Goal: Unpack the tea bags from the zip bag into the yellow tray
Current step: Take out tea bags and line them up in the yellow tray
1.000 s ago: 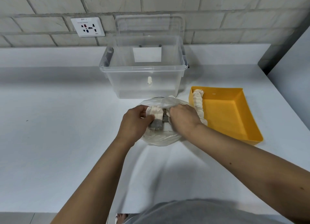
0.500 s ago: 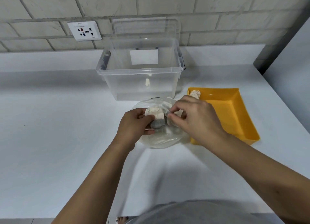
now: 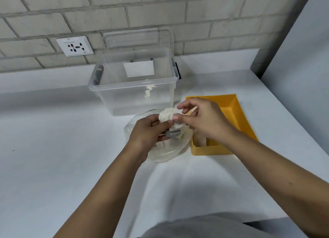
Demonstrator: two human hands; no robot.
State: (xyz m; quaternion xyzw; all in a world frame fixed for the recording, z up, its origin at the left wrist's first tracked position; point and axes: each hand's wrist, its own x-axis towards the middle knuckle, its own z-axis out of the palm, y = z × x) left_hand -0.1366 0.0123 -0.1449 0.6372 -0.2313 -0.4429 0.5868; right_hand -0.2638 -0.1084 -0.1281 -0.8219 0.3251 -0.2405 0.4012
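Cream paper tea bags (image 3: 167, 115) bunch at the mouth of the clear plastic zip bag (image 3: 163, 152) on the white surface (image 3: 53, 148). Left hand (image 3: 147, 132) curls its grip round that bag; right hand (image 3: 206, 120) pinches the tea bags. Just beside, at 3 o'clock, sits the yellow rectangular plastic tray (image 3: 211, 150); at 12 o'clock, a clear plastic storage box (image 3: 124, 98).

Bright even light, soft shadows, wide-angle edge bending, slight blur
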